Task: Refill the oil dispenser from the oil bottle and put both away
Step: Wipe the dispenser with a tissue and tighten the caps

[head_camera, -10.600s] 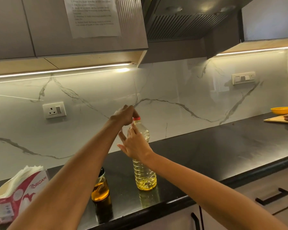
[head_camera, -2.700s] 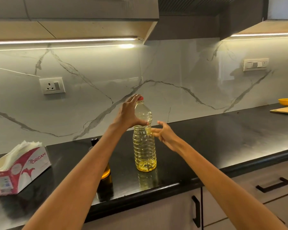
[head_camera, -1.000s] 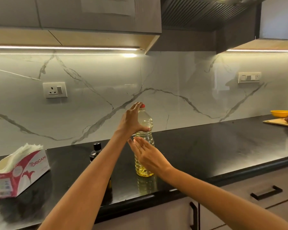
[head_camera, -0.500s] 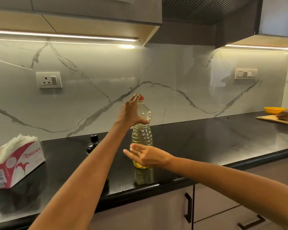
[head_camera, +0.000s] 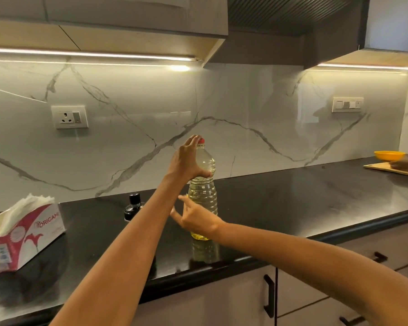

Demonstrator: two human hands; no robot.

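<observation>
One oil bottle (head_camera: 204,184) gripped at the shoulder by left hand (head_camera: 186,161), right hand (head_camera: 197,221) loose-fingered against it; one dispenser (head_camera: 132,207) left, open countertop (head_camera: 316,203) right.

- The wall (head_camera: 257,109) is white marble with grey veins.
- The surface (head_camera: 304,203) is black and glossy.
- Light strips (head_camera: 92,55) glow under the upper cabinets (head_camera: 127,17).
- A socket (head_camera: 69,116) sits at the left of the wall, a switch plate (head_camera: 347,104) at the right.
- Lower cabinets (head_camera: 222,304) have black handles (head_camera: 268,292).
</observation>
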